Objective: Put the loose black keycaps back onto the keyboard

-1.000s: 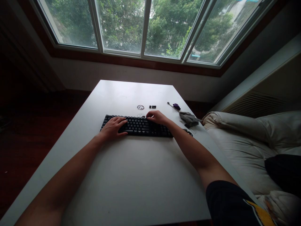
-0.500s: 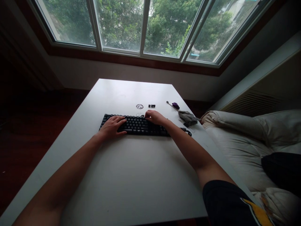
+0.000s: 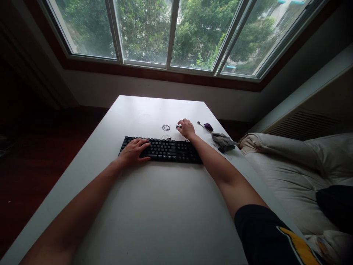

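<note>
A black keyboard (image 3: 165, 149) lies across the white table. My left hand (image 3: 134, 150) rests on its left part, fingers stretched over the keys and thumb by the front edge. Beyond the keyboard's back edge, my right hand (image 3: 186, 129) is at a few small black keycaps (image 3: 178, 127). Its thumb and fingers are apart around them, and part of that group is hidden by the hand. Left of it lies a thin round ring-like item (image 3: 166, 127). Another clear round item (image 3: 167, 137) sits right behind the keyboard.
On the table's right side are a small brush (image 3: 202, 125), a purple bundle (image 3: 208, 127) and a grey cloth (image 3: 223, 141). A pale sofa (image 3: 278, 173) stands against the right of the table (image 3: 154, 206). A window (image 3: 149, 33) spans the far wall.
My right hand has moved from the keyboard's back edge away from me and slightly right, to the keycaps. My left hand stays on the keyboard. The view has shifted slightly.
</note>
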Tool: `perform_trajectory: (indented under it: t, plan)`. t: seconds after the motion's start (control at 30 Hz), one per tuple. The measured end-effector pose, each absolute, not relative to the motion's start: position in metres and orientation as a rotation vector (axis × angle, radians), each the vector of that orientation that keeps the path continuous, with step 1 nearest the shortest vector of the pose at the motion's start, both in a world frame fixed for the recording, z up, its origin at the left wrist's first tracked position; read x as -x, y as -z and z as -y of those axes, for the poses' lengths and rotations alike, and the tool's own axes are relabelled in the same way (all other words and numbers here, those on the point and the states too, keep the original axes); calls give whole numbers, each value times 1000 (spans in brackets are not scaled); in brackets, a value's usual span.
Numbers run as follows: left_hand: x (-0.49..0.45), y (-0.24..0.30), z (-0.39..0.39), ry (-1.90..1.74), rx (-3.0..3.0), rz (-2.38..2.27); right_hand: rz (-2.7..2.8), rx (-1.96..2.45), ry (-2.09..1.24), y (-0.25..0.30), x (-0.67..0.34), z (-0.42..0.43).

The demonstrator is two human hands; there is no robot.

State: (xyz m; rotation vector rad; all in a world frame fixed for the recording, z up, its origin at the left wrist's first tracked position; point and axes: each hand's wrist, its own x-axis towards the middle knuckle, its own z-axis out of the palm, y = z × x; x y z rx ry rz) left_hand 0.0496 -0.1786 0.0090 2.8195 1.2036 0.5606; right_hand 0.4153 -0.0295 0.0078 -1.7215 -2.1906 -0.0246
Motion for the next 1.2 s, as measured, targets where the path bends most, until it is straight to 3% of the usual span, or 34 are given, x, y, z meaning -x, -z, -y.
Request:
perform_trajectory:
  t: [0.43, 0.8, 1.2]
  plan:
    - [-49, -8, 178, -558, -2815, -1208, 2277, 1651, 125, -6, -408, 23]
    - [-49, -8, 179, -571, -2825, -1199, 2371, 1403, -646, -30, -427, 91]
    - [-48, -6, 178, -568, -2836, -1203, 2463, 1510, -615, -43, -419, 102]
